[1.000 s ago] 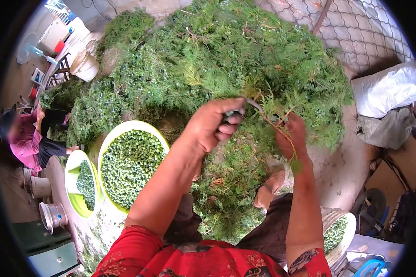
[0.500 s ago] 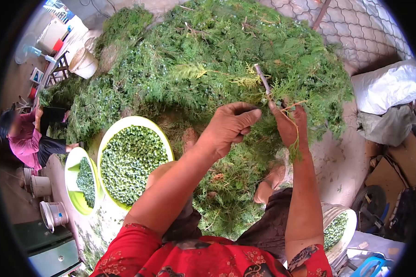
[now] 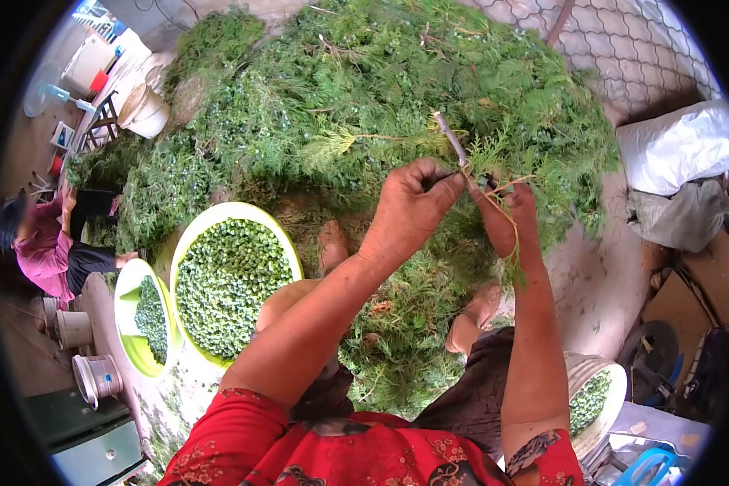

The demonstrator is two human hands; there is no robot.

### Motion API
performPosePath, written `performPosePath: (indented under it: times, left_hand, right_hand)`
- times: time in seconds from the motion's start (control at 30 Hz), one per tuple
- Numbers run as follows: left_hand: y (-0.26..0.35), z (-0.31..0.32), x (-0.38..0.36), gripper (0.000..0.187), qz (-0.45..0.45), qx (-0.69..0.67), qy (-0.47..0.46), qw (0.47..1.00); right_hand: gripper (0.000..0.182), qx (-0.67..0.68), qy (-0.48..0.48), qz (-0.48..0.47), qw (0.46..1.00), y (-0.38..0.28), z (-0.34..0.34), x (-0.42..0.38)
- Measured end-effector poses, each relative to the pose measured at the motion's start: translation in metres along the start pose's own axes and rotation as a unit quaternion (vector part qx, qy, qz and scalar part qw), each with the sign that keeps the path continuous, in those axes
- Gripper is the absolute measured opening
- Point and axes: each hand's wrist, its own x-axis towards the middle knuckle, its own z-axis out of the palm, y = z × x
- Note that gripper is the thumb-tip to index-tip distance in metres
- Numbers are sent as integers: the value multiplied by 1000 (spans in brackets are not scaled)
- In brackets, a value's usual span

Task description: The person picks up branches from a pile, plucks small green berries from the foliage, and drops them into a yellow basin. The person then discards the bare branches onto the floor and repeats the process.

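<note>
A leafy branch (image 3: 450,138) with a bare cut stem is held over the pile of green cuttings (image 3: 364,89). My right hand (image 3: 510,215) is closed round it, and a thin sprig (image 3: 513,243) hangs down over the wrist. My left hand (image 3: 417,202) is closed, its thumb and fingers pinched together right at the branch beside my right hand's fingertips. What lies between those pinched fingers is too small to make out.
A large yellow-rimmed tub (image 3: 298,263) of green berries stands left of my legs, a smaller tub (image 3: 124,324) beyond it. A bucket (image 3: 620,405) of berries is at lower right. White sacks (image 3: 680,150) lie right. A seated person (image 3: 44,251) is far left.
My left hand has moved right and slightly up to the branch, and its fingers have closed. The branch has shifted slightly left in my right hand.
</note>
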Motion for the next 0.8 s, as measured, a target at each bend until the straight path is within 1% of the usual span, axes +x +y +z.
performPosePath:
  times: [0.03,0.07,0.1,0.13,0.17,0.2,0.23,0.27,0.33,0.37,0.4,0.47,0.6,0.67,0.7,0.77,0.8]
  left_hand:
    - [5,-3,-1,15,-1,0,-1,1000]
    - [12,-7,-2,16,-142,-102,-56,983]
    - [16,-10,-3,18,-278,-200,-108,933]
    - [16,-12,-5,18,-280,-201,-107,933]
    - [16,-13,-7,19,-315,-329,-137,880]
    - [15,-15,-8,19,-344,-448,-164,809]
    - [15,-16,-9,22,-343,-488,-161,786]
    - [15,-16,-9,22,-343,-488,-159,787]
    - [15,-16,-9,23,-308,-485,-116,810]
    - [15,-18,-10,25,-299,-482,-110,816]
    - [16,-19,-10,25,-298,-482,-109,816]
    - [16,-20,-11,28,-285,-464,-102,832]
    - [21,-23,-11,31,-264,-450,-108,847]
    - [24,-23,-12,30,-247,-410,-93,873]
    - [24,-23,-12,30,-247,-410,-93,873]
    - [23,-23,-12,28,-218,-323,-84,917]
    - [23,-21,-12,28,-219,-323,-84,917]
  right_hand:
    - [4,20,15,9,1000,-2,-2,2]
    - [4,40,31,17,999,-13,1,3]
    - [10,1,51,-2,999,-32,-4,2]
    - [17,-38,71,-22,997,-47,-5,1]
    - [21,-120,94,24,988,-43,-10,4]
    - [21,-119,94,26,988,-42,-9,4]
    - [21,-98,91,-2,991,-43,-8,4]
    - [22,-77,88,-31,993,-44,-6,4]
    - [20,-49,83,-48,994,-43,2,2]
    - [19,-21,80,-64,994,-42,5,2]
    - [19,-21,79,-65,995,-41,6,2]
    - [10,49,73,-35,995,-38,7,3]
    - [11,43,80,-47,995,-27,8,4]
    - [14,63,59,-30,996,-27,8,4]
    - [14,63,58,-31,996,-29,8,3]
    - [18,186,48,18,981,-46,11,-5]
    - [18,186,48,18,981,-51,11,-8]
